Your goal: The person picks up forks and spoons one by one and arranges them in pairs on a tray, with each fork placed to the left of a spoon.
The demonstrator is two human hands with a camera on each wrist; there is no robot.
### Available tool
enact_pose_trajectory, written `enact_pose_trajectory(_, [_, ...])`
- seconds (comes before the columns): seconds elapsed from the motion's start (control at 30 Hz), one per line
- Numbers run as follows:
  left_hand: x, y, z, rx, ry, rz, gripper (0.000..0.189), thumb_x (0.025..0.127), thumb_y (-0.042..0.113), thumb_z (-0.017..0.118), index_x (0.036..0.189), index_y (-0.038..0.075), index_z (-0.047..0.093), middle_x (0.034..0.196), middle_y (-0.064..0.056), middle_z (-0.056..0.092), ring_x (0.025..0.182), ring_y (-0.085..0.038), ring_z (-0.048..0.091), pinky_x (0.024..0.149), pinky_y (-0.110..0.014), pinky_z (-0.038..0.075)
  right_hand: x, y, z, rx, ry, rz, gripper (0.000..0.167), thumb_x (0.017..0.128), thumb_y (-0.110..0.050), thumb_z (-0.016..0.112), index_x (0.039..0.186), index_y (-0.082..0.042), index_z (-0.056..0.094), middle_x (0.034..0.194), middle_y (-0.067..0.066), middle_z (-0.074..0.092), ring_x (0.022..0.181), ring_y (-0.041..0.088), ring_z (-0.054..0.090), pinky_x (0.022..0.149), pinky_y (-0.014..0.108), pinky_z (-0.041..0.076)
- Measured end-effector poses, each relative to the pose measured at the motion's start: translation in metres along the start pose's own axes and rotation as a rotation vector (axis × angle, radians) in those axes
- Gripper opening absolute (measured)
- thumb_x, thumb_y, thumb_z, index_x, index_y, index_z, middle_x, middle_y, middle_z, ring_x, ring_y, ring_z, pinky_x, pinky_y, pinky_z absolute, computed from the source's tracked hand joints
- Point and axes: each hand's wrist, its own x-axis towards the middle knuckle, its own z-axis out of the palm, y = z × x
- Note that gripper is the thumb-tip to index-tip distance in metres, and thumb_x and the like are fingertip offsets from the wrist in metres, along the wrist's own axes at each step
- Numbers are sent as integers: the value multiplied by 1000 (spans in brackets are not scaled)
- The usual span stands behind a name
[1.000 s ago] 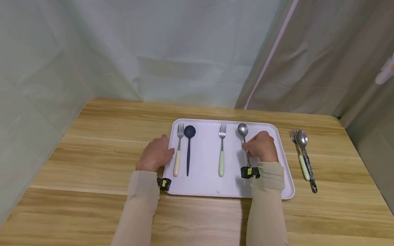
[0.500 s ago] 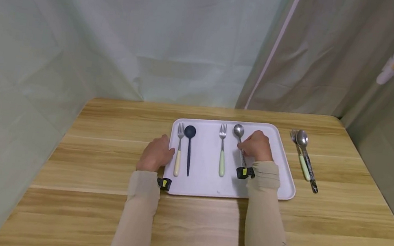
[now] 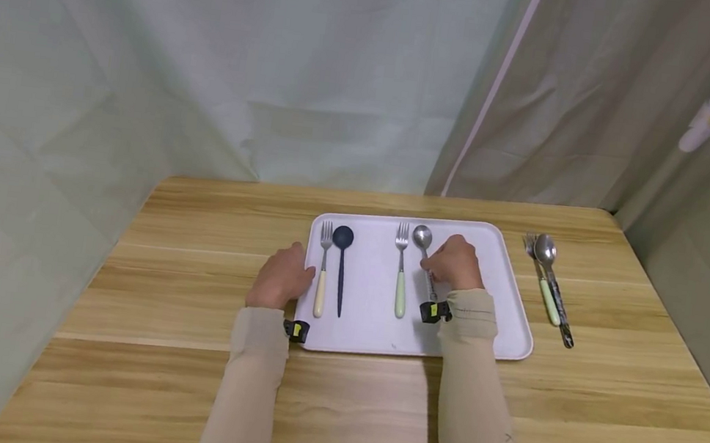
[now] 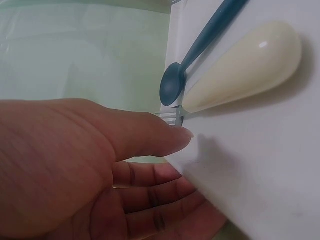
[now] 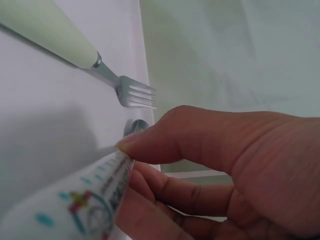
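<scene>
My right hand (image 3: 456,262) pinches a metal spoon (image 3: 423,236) between thumb and fingers; its white handle (image 5: 75,200) has a printed pattern in the right wrist view. The spoon is over the right half of a white tray (image 3: 362,326), beside a fork with a pale green handle (image 3: 400,297). At the tray's left side, my left hand (image 3: 283,275) grips the rim, thumb over the edge and fingers outside and below it. Closest to that hand lie a cream-handled fork (image 3: 319,295) and a dark blue spoon (image 3: 343,236), side by side on the tray.
Right of the tray, a green-handled fork (image 3: 548,301) and a metal spoon with a dark patterned handle (image 3: 558,298) lie together on the wooden table (image 3: 176,377). A pale curtain (image 3: 347,65) hangs behind the table.
My right hand has moved left with the spoon, bringing it closer to the green-handled fork on the tray. The left hand has stayed at the tray's left rim.
</scene>
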Motion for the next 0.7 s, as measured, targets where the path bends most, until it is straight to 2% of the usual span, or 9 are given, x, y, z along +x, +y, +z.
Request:
enact_pose_trajectory(0.27, [-2, 3, -1, -15, -13, -18, 37, 105, 21, 50, 130, -7, 49, 96, -20, 63, 75, -25, 64, 58, -29, 51, 2, -1, 5, -17, 4, -4, 22, 82, -13, 74, 94, 5, 74, 88, 17, 72, 69, 20, 60, 58, 28, 47])
enact_pose_trajectory(0.47, [-3, 4, -2, -15, -21, -25, 39, 105, 22, 50, 131, -7, 48, 97, -20, 63, 75, -25, 65, 58, -30, 52, 1, -2, 7, -15, -2, -10, 20, 82, -12, 74, 92, 5, 74, 84, 15, 71, 67, 19, 60, 57, 27, 46])
enact_pose_trajectory(0.7, [-2, 3, -2, -16, -18, -22, 39, 105, 21, 50, 132, -7, 48, 97, -20, 63, 76, -26, 64, 59, -30, 52, 2, -2, 8, -23, -25, -3, 17, 80, -10, 73, 89, 4, 74, 69, 8, 69, 59, 16, 59, 54, 26, 45])
